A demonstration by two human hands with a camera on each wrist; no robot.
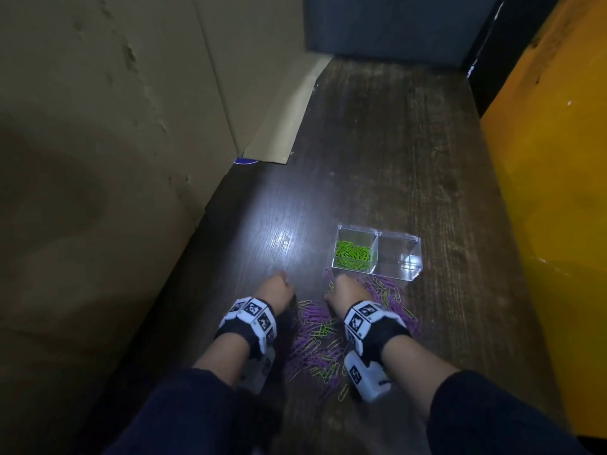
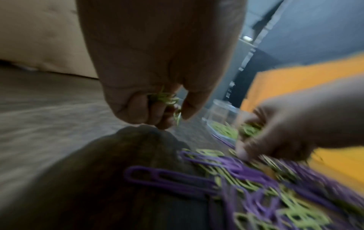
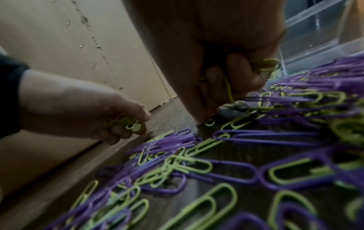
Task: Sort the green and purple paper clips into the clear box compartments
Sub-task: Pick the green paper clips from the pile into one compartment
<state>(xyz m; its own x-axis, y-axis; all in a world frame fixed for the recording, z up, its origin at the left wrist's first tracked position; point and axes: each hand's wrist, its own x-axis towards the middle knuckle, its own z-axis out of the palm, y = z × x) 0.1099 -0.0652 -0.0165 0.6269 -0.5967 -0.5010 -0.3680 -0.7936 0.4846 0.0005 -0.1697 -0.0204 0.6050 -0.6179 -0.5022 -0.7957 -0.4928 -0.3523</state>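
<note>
Handling of coated paper clips during a two-handed colour sort

Mixed green and purple paper clips (image 1: 317, 343) lie in a loose heap on the dark wood tabletop (image 1: 394, 159), just in front of the clear box (image 1: 399, 254). The box's left compartment (image 1: 353, 254) already holds green clips; the right compartment (image 1: 397, 254) looks unfilled. The left hand (image 1: 274, 290) hovers at the heap's left edge, its fingers (image 2: 138, 107) curled round a small bunch of green clips (image 2: 165, 98). The right hand (image 1: 345, 292) sits against the box's near wall, its curled fingers (image 3: 236, 68) likewise holding green clips (image 3: 269, 65) while a fingertip reaches down to a green clip on the table (image 3: 209, 123).

Judged from their look, the clips are light, stiff wire with a smooth coating. They lie flat, so a fingertip must slide or tip one up before pinching it across the two long sides. Loops are likely to hook together, so a lifted green clip may drag a purple one along. A bunch held in the palm can slip out, so it is best carried closed and released low over the left compartment.
</note>
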